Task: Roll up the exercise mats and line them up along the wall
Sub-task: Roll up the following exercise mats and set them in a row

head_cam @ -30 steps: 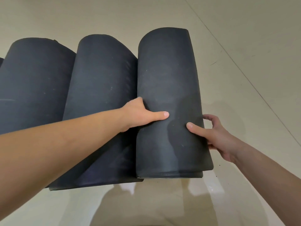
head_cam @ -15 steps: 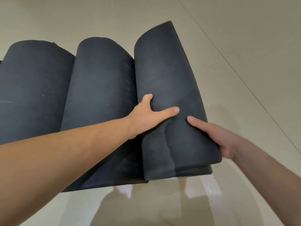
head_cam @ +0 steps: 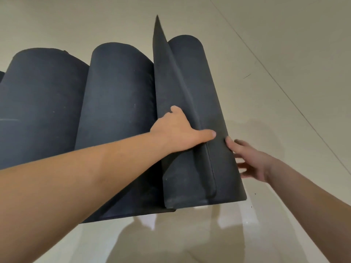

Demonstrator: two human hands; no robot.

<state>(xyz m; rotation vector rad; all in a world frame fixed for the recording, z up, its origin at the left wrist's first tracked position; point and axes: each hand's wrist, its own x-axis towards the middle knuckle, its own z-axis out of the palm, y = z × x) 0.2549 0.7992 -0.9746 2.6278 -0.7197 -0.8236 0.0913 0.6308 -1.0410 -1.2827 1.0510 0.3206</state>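
Note:
Three dark rolled exercise mats stand side by side. The rightmost mat (head_cam: 201,88) is coming unrolled: its loose outer flap (head_cam: 164,78) stands away from the roll, tip pointing up. My left hand (head_cam: 176,131) holds this flap, fingers hidden behind it and thumb laid across the roll. My right hand (head_cam: 250,160) is at the roll's right side with fingers spread, the thumb touching the mat. The middle mat (head_cam: 117,95) and the left mat (head_cam: 43,101) stay rolled and touch each other.
A sliver of another dark mat (head_cam: 1,76) shows at the far left edge. Glossy beige floor (head_cam: 190,234) with reflections lies below the mats. A thin seam line (head_cam: 284,92) runs diagonally across the beige surface on the right.
The rightmost mat's outer flap has peeled away from the roll and now stands up. My left hand rose with it. My right hand slid from the mat's front to its side, fingers spreading.

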